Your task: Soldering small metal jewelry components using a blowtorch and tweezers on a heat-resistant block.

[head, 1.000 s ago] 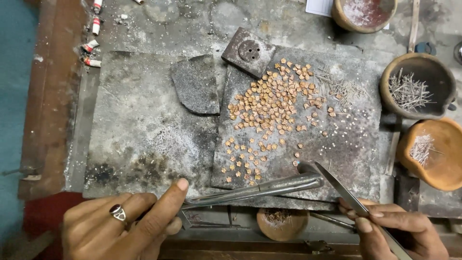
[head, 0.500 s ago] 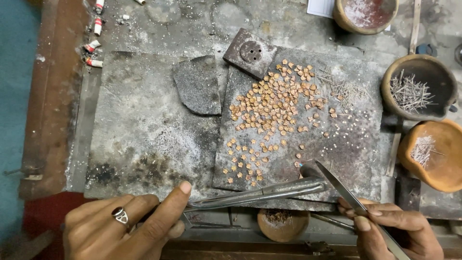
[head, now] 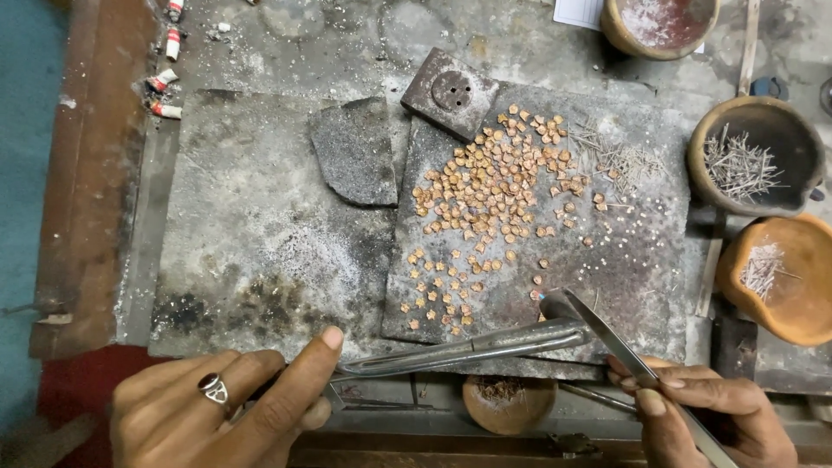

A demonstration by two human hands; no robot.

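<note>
Two hands grip tools: left hand point(head: 230, 407) clamped on long tongs point(head: 468, 348), right hand point(head: 702, 416) pinching tweezers point(head: 607, 334); copper bits point(head: 494, 199) at twelve o'clock, wire bowls point(head: 754, 156) at two.

steel tweezers point(head: 468, 349), crossed over flat blade point(head: 607, 334)

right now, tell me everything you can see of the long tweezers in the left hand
The tweezers are long, grey, dull metal, two flat blades joined near the left hand, which pinches that end between thumb and fingers. They lie almost level, tips pointing right over the slab's near edge. Their tips meet the tool held by the right hand, beside small copper pieces.
</note>
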